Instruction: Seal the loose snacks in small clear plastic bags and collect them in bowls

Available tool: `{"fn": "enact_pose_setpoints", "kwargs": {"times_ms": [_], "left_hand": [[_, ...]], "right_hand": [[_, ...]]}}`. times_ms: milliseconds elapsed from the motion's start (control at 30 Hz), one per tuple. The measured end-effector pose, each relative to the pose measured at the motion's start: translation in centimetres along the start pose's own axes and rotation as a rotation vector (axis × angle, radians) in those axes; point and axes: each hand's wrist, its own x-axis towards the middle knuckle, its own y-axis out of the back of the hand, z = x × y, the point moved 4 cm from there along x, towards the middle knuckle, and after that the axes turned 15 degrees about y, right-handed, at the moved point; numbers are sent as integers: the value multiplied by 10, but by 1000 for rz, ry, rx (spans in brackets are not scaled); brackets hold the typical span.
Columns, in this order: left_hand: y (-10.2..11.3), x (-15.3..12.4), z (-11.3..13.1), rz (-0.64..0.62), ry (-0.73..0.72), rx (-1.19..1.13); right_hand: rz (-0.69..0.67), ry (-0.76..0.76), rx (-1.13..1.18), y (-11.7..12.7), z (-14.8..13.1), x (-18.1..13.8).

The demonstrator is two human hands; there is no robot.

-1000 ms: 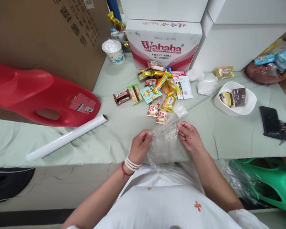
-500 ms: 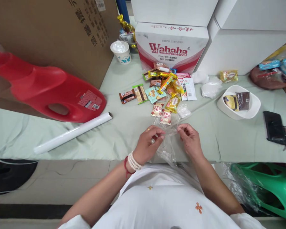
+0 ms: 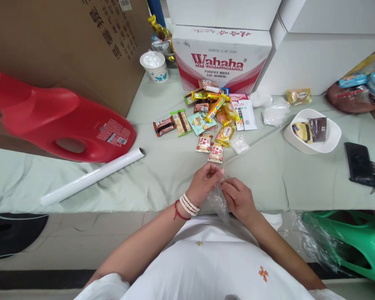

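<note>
Transparent plastic film (image 3: 218,202), pinched in the left fingers (image 3: 215,179) and right fingers (image 3: 229,189), hangs crumpled between and below them.

Holds the left hand (image 3: 203,183) and the right hand (image 3: 240,200) close together, with the left fingertips (image 3: 219,176) slightly farther forward than the right. Pinches thumb toward forefinger on both, and curls the other right fingers (image 3: 231,203) toward the palm. Angles the left forearm (image 3: 143,248) and the right forearm (image 3: 281,246) inward from behind, spread wide there and converging toward the fingers, with wrists (image 3: 254,218) just behind.
</note>
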Motion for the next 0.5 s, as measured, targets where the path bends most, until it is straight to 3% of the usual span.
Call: {"fn": "enact_pose_setpoints", "kwargs": {"times_ms": [100,233,333,500], "left_hand": [[5,0,-5,26,-60,10],[12,0,-14,23,-27,-75],[15,-3,-16,18,-51,-103],[14,-13,-15,62,-208,-8]], "right_hand": [[-27,29,-22,-5,1,-4],[-35,1,31,-5,2,-7],[12,-109,165,5,2,-9],[192,-370,355,25,3,-3]]}}
